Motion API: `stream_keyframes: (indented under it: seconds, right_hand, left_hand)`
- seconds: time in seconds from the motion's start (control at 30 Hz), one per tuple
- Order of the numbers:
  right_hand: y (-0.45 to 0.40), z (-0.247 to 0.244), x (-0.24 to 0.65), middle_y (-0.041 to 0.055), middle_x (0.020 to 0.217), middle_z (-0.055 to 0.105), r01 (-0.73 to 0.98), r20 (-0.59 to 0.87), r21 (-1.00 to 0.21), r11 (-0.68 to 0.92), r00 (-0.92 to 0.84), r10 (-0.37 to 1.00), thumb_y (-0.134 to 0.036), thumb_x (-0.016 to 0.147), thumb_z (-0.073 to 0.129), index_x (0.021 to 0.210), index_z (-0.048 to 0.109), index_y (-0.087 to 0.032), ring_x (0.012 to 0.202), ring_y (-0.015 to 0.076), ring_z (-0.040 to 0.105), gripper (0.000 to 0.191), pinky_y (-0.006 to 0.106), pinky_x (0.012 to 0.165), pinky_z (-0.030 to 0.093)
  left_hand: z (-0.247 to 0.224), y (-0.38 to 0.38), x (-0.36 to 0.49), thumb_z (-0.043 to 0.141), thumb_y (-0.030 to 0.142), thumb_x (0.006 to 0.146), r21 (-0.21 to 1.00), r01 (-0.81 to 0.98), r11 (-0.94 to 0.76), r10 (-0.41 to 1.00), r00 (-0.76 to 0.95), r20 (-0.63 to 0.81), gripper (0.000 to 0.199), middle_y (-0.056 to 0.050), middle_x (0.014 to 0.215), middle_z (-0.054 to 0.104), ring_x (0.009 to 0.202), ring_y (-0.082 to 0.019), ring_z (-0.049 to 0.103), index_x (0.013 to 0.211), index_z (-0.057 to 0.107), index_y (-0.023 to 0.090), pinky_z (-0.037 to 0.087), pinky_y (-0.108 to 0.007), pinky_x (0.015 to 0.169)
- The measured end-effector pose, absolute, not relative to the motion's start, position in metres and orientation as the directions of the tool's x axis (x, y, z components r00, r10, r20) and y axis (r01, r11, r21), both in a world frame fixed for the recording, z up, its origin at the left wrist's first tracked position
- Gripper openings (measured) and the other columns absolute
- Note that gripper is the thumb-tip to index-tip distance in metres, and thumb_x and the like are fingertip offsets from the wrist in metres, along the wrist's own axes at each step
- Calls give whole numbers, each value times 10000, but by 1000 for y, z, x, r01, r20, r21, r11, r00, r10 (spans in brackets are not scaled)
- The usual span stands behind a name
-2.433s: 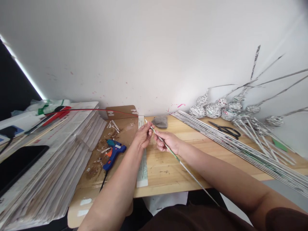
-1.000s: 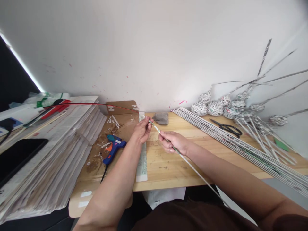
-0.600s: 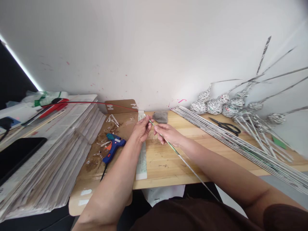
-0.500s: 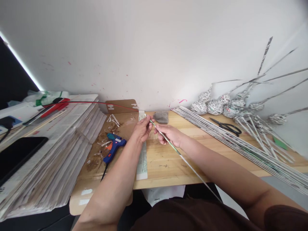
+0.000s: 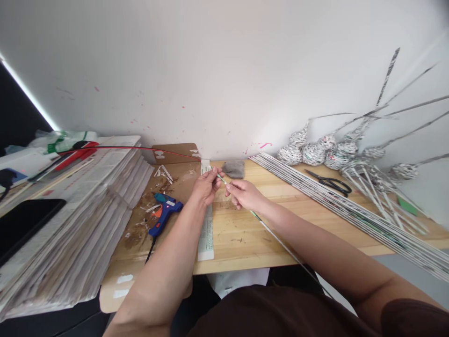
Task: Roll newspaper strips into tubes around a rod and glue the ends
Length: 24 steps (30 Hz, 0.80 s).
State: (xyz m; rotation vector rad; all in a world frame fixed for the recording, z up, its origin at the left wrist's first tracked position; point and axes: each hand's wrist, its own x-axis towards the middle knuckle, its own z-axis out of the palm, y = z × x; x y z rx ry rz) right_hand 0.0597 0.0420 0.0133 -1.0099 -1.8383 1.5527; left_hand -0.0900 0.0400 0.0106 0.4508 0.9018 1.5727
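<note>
A thin rolled paper stick (image 5: pixel 277 237), partly green, slants from between my hands down to the right, passing under my right forearm. My left hand (image 5: pixel 207 185) pinches its upper end. My right hand (image 5: pixel 242 193) is closed round the stick just below and to the right. Beneath my left hand and wrist lies a flat printed paper strip (image 5: pixel 206 238). A grey cloth pad (image 5: pixel 234 169) rests on the table behind my hands. To the left, a blue glue gun (image 5: pixel 164 215) lies on stained cardboard among paper scraps.
Stacked newspaper strips (image 5: pixel 91 210) fill the left side, with a black phone (image 5: pixel 30 224) on top. At the right are a bundle of paper sticks (image 5: pixel 326 203), black scissors (image 5: pixel 329 182) and several woven paper gourd shapes (image 5: pixel 314 153).
My right hand has changed its hold on the stick, with its fingers drawn closer together. The green part below it shows less. My left hand has barely moved.
</note>
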Motion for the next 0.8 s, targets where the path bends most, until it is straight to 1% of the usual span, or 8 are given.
stream_keyframes:
  seconds: [0.07,0.13,0.3,0.4,0.47,0.53,0.67,0.8]
  right_hand:
    - [41,13,62,-59,433,434,146,-128,-988,-45,-629,767,-521,889,447,754,526,-181,346,82,421,374,197,371,301]
    - [39,13,65,-53,451,450,169,-149,-984,-50,-650,745,-535,901,408,796,537,-179,366,89,435,393,203,387,294]
    - [34,12,77,-24,509,481,324,9,-917,232,-565,825,-514,880,474,699,561,-169,446,87,422,399,221,470,305]
    - [33,13,79,-71,416,333,181,-173,-981,-70,-648,742,-500,920,367,692,477,-195,361,89,292,396,228,414,257]
    - [32,15,79,-95,395,251,79,-254,-953,-292,-733,631,-507,929,310,730,446,-210,333,96,240,383,231,385,245]
    - [31,15,80,-89,408,302,70,-244,-954,-291,-742,624,-540,915,333,770,483,-202,335,94,286,397,227,381,255]
    - [27,15,82,-59,447,426,179,-133,-984,-26,-620,773,-520,855,513,739,554,-165,365,64,347,376,200,391,242]
    - [24,14,84,-100,379,289,48,-253,-947,-319,-724,642,-517,906,390,743,490,-195,313,77,240,375,211,358,224]
  left_hand:
    - [11,40,-90,687,218,771,757,-653,23,960,-197,-199,138,-16,639,646,408,-7,518,758,652,85,465,-81,432]
    - [10,40,-91,677,214,782,754,-657,20,957,-206,-205,138,-13,636,642,412,-8,523,755,647,82,470,-81,437]
    - [11,41,-93,631,186,819,738,-674,1,947,-238,-218,124,-19,644,645,430,-10,534,753,644,82,482,-78,455]
    - [14,39,-93,595,171,843,716,-697,33,958,-182,-221,131,-32,676,651,445,-15,545,771,645,74,485,-79,448]
    - [16,39,-94,573,167,856,702,-712,31,966,-159,-205,140,-27,682,643,450,-14,547,778,643,73,478,-74,434]
    - [16,38,-94,555,164,868,696,-718,11,964,-177,-197,153,-17,667,630,444,-9,540,775,639,75,470,-65,424]
    - [15,39,-96,550,169,871,699,-715,-10,957,-211,-202,161,-16,652,623,430,-6,527,771,637,78,470,-63,425]
    - [16,39,-96,533,171,880,681,-733,8,969,-162,-186,181,-21,662,622,433,-8,529,767,637,74,472,-65,423]
